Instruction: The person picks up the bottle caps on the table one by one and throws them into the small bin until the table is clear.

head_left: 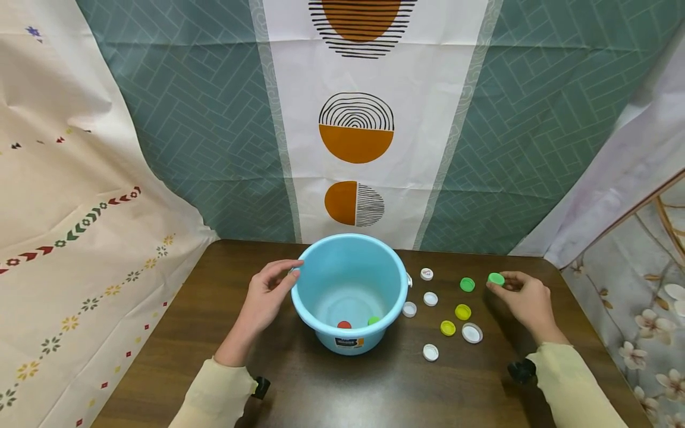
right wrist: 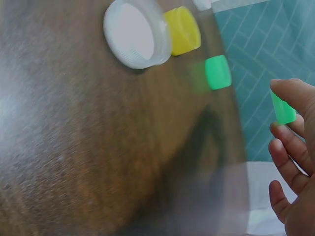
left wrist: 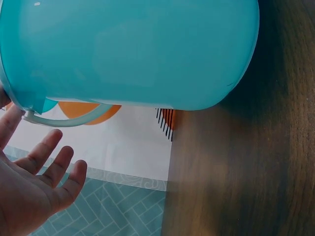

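Observation:
A light blue bucket (head_left: 348, 291) stands on the table, with a red cap (head_left: 344, 324) and a green cap (head_left: 373, 320) at its bottom. At the bucket's left rim, the thumb and index fingertips of my left hand (head_left: 270, 291) touch the edge; the other fingers spread loosely near the pale handle (left wrist: 74, 120) in the left wrist view. Over the table's right side, my right hand (head_left: 527, 297) pinches a green bottle cap (head_left: 496, 278) between thumb and fingers, raised above the tabletop. Another green cap (head_left: 467, 285) lies just left of it.
Between bucket and right hand lie yellow caps (head_left: 462, 312), several white caps (head_left: 430, 299) and a larger whitish lid (head_left: 472, 333). A patterned green and white cloth (head_left: 225, 131) hangs behind the dark wooden table (head_left: 342, 392).

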Demonstrator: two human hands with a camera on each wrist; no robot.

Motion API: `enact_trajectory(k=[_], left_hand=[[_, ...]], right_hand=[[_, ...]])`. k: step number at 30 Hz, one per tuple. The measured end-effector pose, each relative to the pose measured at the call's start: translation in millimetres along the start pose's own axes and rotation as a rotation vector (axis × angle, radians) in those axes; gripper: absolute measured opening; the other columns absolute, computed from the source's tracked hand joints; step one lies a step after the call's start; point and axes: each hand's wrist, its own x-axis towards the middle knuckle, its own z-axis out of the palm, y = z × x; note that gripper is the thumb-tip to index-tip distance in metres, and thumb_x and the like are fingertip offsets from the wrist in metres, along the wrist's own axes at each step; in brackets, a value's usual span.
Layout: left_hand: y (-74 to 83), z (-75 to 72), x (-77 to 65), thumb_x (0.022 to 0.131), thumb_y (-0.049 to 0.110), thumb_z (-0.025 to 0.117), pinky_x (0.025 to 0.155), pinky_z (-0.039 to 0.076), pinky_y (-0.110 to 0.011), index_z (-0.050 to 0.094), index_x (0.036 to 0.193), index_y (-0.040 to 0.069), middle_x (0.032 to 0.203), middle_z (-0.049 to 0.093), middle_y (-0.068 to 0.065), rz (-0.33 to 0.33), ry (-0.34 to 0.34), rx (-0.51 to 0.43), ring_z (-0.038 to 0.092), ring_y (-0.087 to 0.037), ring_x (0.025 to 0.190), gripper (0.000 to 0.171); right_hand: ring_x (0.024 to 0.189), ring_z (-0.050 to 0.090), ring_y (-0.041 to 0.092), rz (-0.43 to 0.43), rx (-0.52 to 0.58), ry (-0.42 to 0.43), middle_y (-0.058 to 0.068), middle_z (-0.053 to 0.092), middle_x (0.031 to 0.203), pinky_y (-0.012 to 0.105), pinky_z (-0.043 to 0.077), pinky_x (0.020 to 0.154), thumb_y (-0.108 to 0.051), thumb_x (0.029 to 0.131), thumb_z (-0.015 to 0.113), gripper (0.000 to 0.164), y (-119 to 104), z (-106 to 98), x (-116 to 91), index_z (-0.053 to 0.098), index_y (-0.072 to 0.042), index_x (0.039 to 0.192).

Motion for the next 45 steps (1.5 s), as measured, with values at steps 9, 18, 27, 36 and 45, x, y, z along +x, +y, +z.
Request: enact_trajectory(k=[9, 18, 27, 36, 45], left_hand=[[-1.6, 0.4, 0.6, 0.092, 0.023, 0.060, 0.073, 0.050, -0.024, 0.065, 0.117, 0.010, 0.122, 0.059, -0.008, 0.001, 0.006, -0.003, 0.057, -0.017, 0.099, 0.028], [-1.9, 0.3, 0.2, 0.092, 0.023, 0.059, 0.072, 0.050, -0.024, 0.064, 0.118, 0.010, 0.122, 0.058, -0.009, -0.002, 0.001, -0.006, 0.058, -0.016, 0.094, 0.029], [-1.3, 0.7, 2.8, 0.093, 0.023, 0.059, 0.073, 0.052, -0.026, 0.064, 0.118, 0.010, 0.122, 0.057, -0.009, -0.002, -0.010, -0.016, 0.058, -0.022, 0.097, 0.029], [-2.0, 0.1, 0.7, 0.092, 0.023, 0.060, 0.071, 0.051, -0.025, 0.065, 0.118, 0.011, 0.121, 0.058, -0.009, -0.011, -0.006, -0.013, 0.061, -0.024, 0.089, 0.029], [-3.6, -0.8, -0.9, 0.092, 0.023, 0.060, 0.071, 0.053, -0.030, 0.064, 0.118, 0.010, 0.121, 0.057, -0.010, 0.010, 0.000, -0.016, 0.062, -0.022, 0.087, 0.030]], right_hand=[[0.086, 0.060, 0.007, -0.033, 0.027, 0.030, 0.006, 0.069, 0.102, 0.021, 0.044, 0.067, -0.056, 0.077, 0.067, 0.056, -28.6, -9.6, 5.7, 0.065, -0.015, 0.115], [0.090, 0.062, 0.019, -0.093, 0.072, 0.054, 0.002, 0.070, 0.099, 0.018, 0.043, 0.068, -0.055, 0.076, 0.069, 0.052, -66.7, -11.6, 10.1, 0.066, -0.019, 0.114], [0.090, 0.062, 0.017, -0.156, 0.132, 0.046, 0.000, 0.069, 0.097, 0.020, 0.043, 0.068, -0.052, 0.076, 0.070, 0.050, -106.3, -10.5, 12.4, 0.066, -0.020, 0.114], [0.098, 0.058, 0.018, -0.199, 0.167, -0.004, 0.002, 0.067, 0.104, 0.033, 0.045, 0.073, -0.055, 0.076, 0.069, 0.054, -147.9, -6.3, 6.6, 0.065, -0.021, 0.117], [0.095, 0.057, 0.014, -0.287, 0.197, -0.014, -0.001, 0.066, 0.099, 0.035, 0.046, 0.074, -0.049, 0.077, 0.071, 0.048, -183.8, -0.1, 3.3, 0.066, -0.020, 0.116]])
